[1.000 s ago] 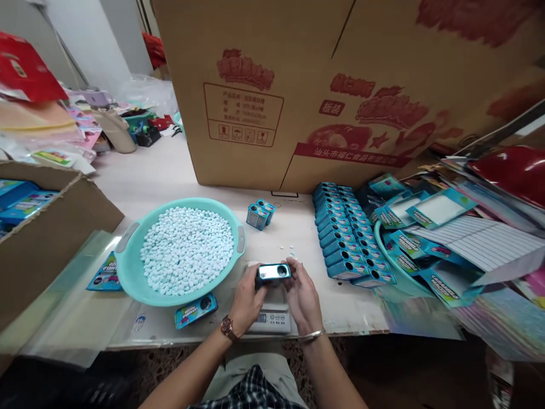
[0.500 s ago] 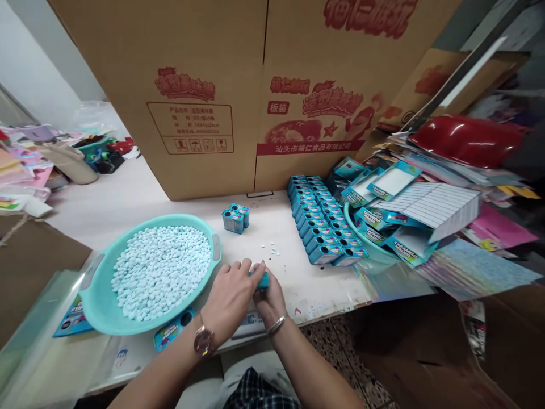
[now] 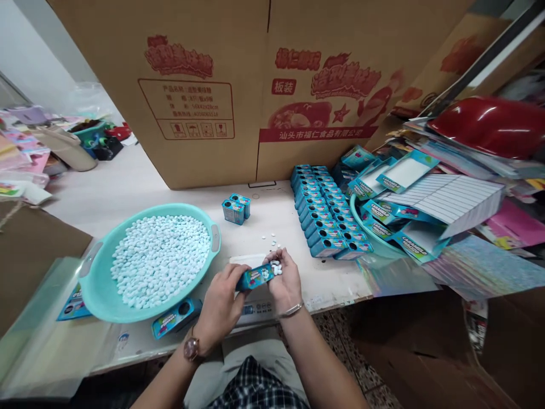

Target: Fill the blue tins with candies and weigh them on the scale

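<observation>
My left hand grips a small blue candy box, tilted toward my other palm. Cupped at the box's open end, my right hand holds several small white candies. Beneath my hands a white scale is partly covered, its display showing. To the left, a turquoise basin is full of pale candies. Another blue box lies by the basin's near rim. A few loose candies are scattered on the table beyond my right hand.
Two blue boxes stand near the middle. Rows of similar boxes stand to the right. A turquoise tub holds flat blue packaging. A large cardboard carton blocks the back. The table's front edge runs before my lap.
My hands have moved apart from being closed together over the box. The left now tilts the box, and candies show in my opened right palm. The view has shifted slightly.
</observation>
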### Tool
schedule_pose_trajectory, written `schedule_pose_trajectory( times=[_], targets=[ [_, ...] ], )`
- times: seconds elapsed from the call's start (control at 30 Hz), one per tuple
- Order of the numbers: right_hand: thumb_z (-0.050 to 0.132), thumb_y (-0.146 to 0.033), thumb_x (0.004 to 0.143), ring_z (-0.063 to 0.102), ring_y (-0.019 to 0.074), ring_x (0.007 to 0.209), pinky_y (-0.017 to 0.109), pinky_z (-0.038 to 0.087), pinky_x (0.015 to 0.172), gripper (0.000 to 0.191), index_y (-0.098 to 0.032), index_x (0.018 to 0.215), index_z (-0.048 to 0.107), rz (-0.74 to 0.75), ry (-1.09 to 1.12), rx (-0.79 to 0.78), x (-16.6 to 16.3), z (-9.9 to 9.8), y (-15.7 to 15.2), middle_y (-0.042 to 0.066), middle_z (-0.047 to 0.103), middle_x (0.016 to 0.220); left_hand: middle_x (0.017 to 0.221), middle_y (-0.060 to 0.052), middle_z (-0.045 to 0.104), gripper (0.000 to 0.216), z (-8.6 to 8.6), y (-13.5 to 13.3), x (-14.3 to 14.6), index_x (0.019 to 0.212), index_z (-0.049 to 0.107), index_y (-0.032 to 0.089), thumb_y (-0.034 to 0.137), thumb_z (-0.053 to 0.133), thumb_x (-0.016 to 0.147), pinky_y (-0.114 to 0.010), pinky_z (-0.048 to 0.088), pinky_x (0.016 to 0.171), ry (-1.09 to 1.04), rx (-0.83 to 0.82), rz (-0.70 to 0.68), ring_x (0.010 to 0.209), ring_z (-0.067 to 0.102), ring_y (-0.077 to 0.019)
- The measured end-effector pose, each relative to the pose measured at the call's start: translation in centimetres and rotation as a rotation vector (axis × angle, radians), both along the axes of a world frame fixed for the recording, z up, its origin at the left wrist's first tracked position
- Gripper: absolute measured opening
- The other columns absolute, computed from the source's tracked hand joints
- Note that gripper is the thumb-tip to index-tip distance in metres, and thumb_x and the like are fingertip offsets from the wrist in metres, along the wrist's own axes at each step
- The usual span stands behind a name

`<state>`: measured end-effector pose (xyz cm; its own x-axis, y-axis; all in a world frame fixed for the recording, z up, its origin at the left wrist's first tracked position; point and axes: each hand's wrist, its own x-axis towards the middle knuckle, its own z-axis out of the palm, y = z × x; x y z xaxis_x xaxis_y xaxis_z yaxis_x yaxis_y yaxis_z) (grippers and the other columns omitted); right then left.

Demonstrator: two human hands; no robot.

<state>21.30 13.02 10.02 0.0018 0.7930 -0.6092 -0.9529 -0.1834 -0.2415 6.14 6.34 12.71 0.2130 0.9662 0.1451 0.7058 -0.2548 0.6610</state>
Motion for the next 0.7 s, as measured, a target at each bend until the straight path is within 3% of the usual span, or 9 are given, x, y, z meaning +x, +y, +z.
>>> schedule_pose_trajectory(
  times=[0.13, 0.33, 0.43, 0.53, 0.7],
  targets=[
    [0.045, -0.022, 0.099, 0.058, 0.0084, 0.054, 0.020, 0.051, 0.054, 0.034, -0.017, 0.068, 0.056, 0.057, 0.011, -0.024, 0.8, 0.7, 0.6, -0.002, 0.058, 0.058, 0.116, -0.006, 0.063, 0.033, -3.0, 0.1, 0.0, 0.118, 0.055, 0.023, 0.019, 0.060, 0.086, -0.035, 0.047, 0.094, -0.314, -0.034, 0.144, 0.107, 0.060, -0.0218],
    [0.042, -0.018, 0.098, 0.065, 0.0088, 0.064, 0.021, 0.056, 0.062, 0.030, -0.016, 0.073, 0.059, 0.017, -0.022, -0.087, 3.2, 0.3, 1.2, 0.000, 0.064, 0.066, 0.115, -0.006, 0.067, 0.038, -5.4, 0.9, -0.2, 0.119, 0.058, 0.020, 0.020, 0.065, 0.082, -0.034, 0.049, 0.095, -0.442, -0.112, 0.177, 0.106, 0.064, -0.0212],
    [0.042, -0.010, 0.095, 0.068, 0.0102, 0.072, 0.024, 0.059, 0.068, 0.024, -0.014, 0.081, 0.062, 0.006, -0.110, -0.120, 4.8, -0.2, 0.6, 0.003, 0.067, 0.075, 0.126, -0.009, 0.063, 0.049, -5.5, 0.4, -0.7, 0.128, 0.053, 0.019, 0.021, 0.066, 0.080, -0.039, 0.047, 0.103, -0.430, -0.126, 0.169, 0.115, 0.061, -0.0239],
    [0.044, -0.002, 0.090, 0.069, 0.0114, 0.079, 0.026, 0.061, 0.072, 0.021, -0.013, 0.089, 0.062, 0.001, -0.194, -0.134, 6.2, -1.0, -0.2, 0.006, 0.069, 0.086, 0.143, -0.013, 0.051, 0.069, -4.8, -0.8, -1.3, 0.144, 0.037, 0.020, 0.024, 0.067, 0.082, -0.046, 0.038, 0.113, -0.419, -0.122, 0.182, 0.133, 0.049, -0.0258],
    [0.048, 0.004, 0.086, 0.062, 0.0055, 0.062, 0.015, 0.055, 0.055, 0.021, -0.013, 0.088, 0.060, 0.018, -0.215, -0.126, 7.6, -2.8, -1.3, 0.005, 0.066, 0.084, 0.150, -0.014, 0.043, 0.068, -3.2, -3.0, -1.8, 0.150, 0.028, 0.023, 0.029, 0.060, 0.090, -0.048, 0.039, 0.113, -0.449, -0.085, 0.297, 0.139, 0.041, -0.0250]
  ],
)
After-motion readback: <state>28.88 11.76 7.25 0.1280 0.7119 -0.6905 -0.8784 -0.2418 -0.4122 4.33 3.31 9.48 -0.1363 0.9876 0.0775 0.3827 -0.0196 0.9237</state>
